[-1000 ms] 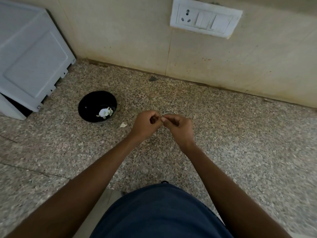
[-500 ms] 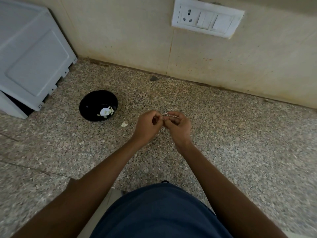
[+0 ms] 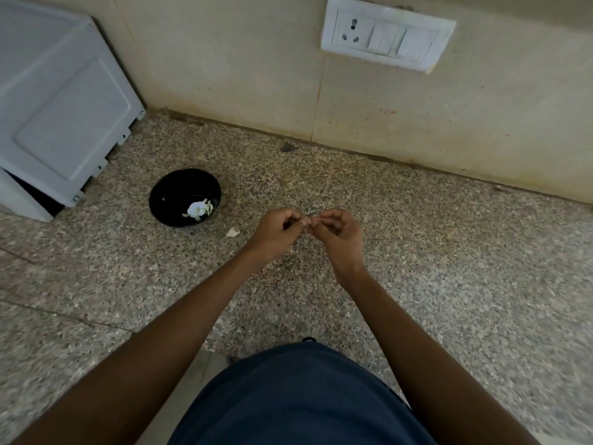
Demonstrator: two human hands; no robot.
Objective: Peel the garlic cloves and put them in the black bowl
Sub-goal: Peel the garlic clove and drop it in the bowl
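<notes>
Peeling underway: my left hand [image 3: 276, 234] and right hand [image 3: 337, 232] pinch something tiny, probably a garlic clove; next, black bowl [image 3: 185, 198] leftward.

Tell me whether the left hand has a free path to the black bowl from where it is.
Probably yes. The left hand is beside the black bowl, with only bare counter and one small scrap of peel between them. But its fingertips are pinched against the right hand, seemingly busy with something too small to identify.

my view: black bowl [image 3: 184, 197] with white garlic [image 3: 196, 208], speckled grey-brown counter [image 3: 449, 252], beige wall [image 3: 224, 59], white switchboard [image 3: 386, 33]
</notes>
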